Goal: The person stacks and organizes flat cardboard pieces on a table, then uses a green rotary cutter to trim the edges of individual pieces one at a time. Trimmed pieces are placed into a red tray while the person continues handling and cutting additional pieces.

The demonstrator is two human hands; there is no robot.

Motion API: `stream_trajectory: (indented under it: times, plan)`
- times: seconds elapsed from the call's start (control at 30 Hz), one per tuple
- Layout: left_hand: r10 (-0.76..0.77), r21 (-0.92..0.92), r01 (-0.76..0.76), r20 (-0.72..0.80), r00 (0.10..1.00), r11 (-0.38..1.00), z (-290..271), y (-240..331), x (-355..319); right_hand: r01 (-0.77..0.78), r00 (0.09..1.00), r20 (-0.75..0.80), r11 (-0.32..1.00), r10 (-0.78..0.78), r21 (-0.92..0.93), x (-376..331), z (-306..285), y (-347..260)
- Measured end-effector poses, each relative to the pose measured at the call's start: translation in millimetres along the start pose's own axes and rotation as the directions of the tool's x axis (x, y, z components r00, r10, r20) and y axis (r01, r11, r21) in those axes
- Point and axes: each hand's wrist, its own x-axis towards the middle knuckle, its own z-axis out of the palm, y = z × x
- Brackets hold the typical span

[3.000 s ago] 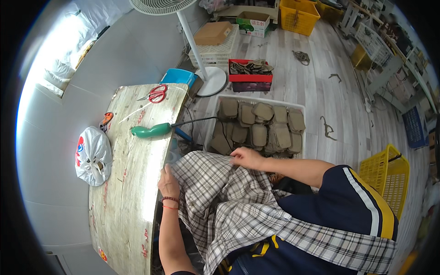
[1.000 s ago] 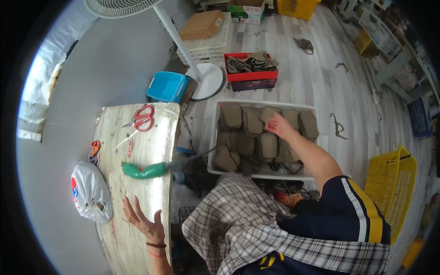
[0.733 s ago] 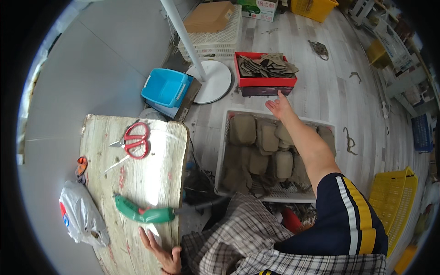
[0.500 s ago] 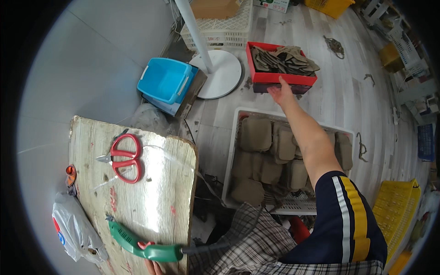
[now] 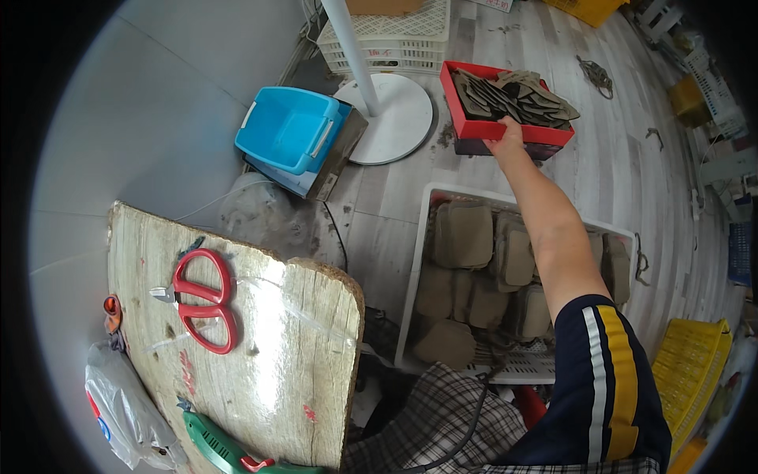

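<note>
Red box [image 5: 517,131]: on the wood-patterned floor [image 5: 379,189], just beyond the white crate [image 5: 474,192]; smooth, straight-walled, probably card, dark below the red band.
Flat pieces [image 5: 513,99]: grey-brown, thin, matte, heaped loosely inside the red box, some leaning over its right end; they look soft, unlikely to break.
Right hand [image 5: 509,138]: grasping the near rim, thumb over the edge, fingers against the outer wall; fingertips hidden.
Left hand: out of view; its fingers cannot be told.
Weight and stiffness: likely moderate when full; the thin wall may bow under a one-sided pull, and the top pieces could slide.
Best hold: mid-rim for dragging, both short ends for lifting.
White crate: slotted plastic, holding stacked brown pads [image 5: 462,237] with rounded corners.
Table [image 5: 308,371]: pale grained board, rough-edged, bearing red-handled scissors [image 5: 201,310] and a green tool [image 5: 209,438].
</note>
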Motion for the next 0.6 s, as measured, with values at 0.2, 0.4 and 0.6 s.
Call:
stream_trajectory:
  times: [0.2, 0.4, 0.6]
  plan:
    - [-0.031, -0.006, 0.031, -0.001, 1.0, 1.0, -2.2, 8.6, -9.7, -0.032, 0.999, 0.003, 0.998, 0.032, 0.062, -13.3, -22.5, 18.8]
    - [-0.007, -0.041, 0.008, 0.017, 1.0, 0.999, -2.6, -2.2, -6.9, 0.143, 0.986, -0.104, 0.977, -0.128, 0.157, 71.9, -94.5, 41.9]
    - [-0.016, -0.033, 0.015, -0.014, 1.0, 0.999, -1.8, -0.6, -17.7, 0.07, 0.988, 0.119, 0.969, -0.1, 0.237, 20.2, -91.2, 26.6]
